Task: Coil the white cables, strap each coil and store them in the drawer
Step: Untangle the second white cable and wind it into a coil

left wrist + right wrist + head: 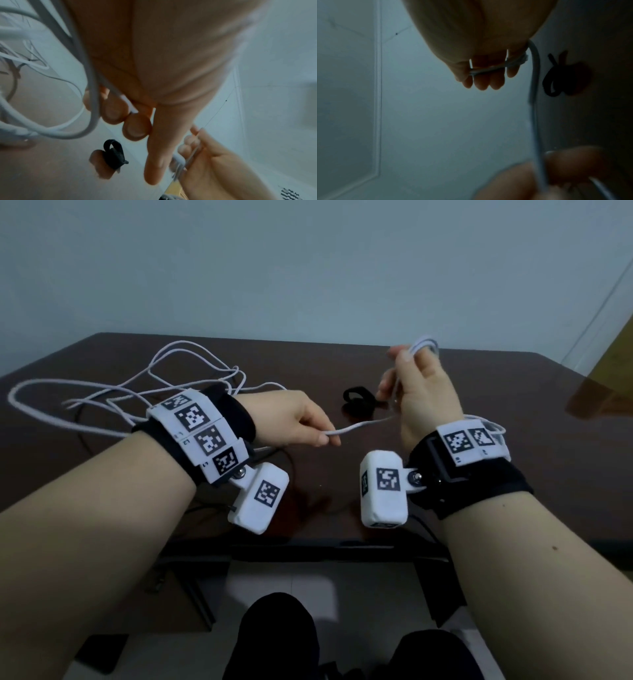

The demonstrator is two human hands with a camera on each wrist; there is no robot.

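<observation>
White cable [359,426] stretched in the air between both hands, just above the dark brown table [445,392]. A few turns of it are wound around the right hand [423,392], which is raised with fingers pointing toward twelve o'clock; the loops peek over the fingertips at the top. In the right wrist view the wraps cross the fingers [488,79], which lie nearly straight and close together, and the strand drops away from the hand's edge toward six o'clock.

The left hand [291,419] sits at nine o'clock from the right, pinching the strand between thumb and curled fingertips. In the left wrist view the cable runs under those curled fingers [116,112] and trails off to nine o'clock.

From there the slack spills into loose white loops [137,385] sprawled on the table at ten o'clock of the left hand, well away from the right.

A black strap [359,402], curled in a loop, lies on the tabletop between the two hands, just at nine o'clock of the right palm, touching neither hand.

Both wrists wear black bands carrying white marker blocks [202,436].
</observation>
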